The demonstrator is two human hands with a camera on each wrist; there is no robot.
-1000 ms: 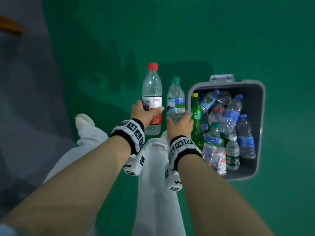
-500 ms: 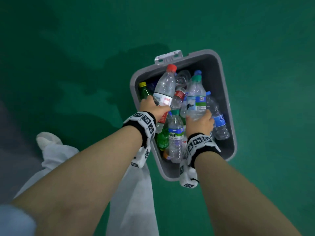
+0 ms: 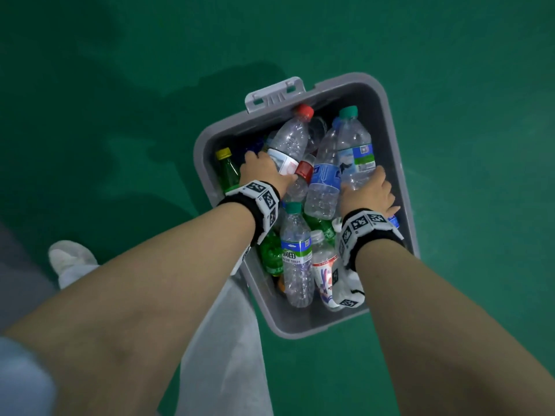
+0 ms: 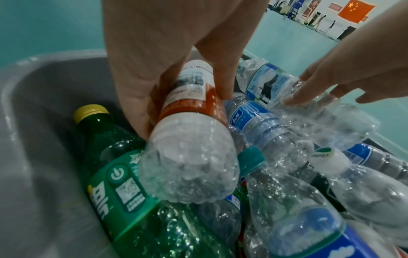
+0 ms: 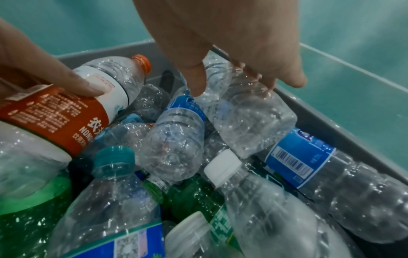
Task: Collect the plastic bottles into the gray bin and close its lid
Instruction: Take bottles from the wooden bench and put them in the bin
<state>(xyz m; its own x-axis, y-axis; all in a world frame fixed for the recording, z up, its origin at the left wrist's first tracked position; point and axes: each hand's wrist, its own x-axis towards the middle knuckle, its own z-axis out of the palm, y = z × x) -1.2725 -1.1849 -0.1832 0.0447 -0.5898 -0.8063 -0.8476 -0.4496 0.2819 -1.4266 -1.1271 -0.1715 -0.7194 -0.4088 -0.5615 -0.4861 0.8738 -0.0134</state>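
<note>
A sec ago both hands held bottles up beside the gray bin (image 3: 399, 163); now they're down inside it. Left hand (image 3: 264, 172) wraps fingers & thumb round the red-cap bottle (image 3: 289, 139), which lies tilted on the pile w/ its cap at the bin's far wall. Right hand (image 3: 371, 190) was gripping the green-cap bottle (image 3: 354, 145); now its fingers are spread wide & loose, tips just touching the bottle, which lies on the heap in front of them. A yellow-cap green bottle (image 3: 226, 172) sits just left of the left hand. The bin is full of bottles, top open, latch tab (image 3: 274, 94) at the far side. It stands on a green floor (image 3: 120, 85). Left wrist cam shows a big hall far off w/ a red flag (image 4: 355, 9).
</note>
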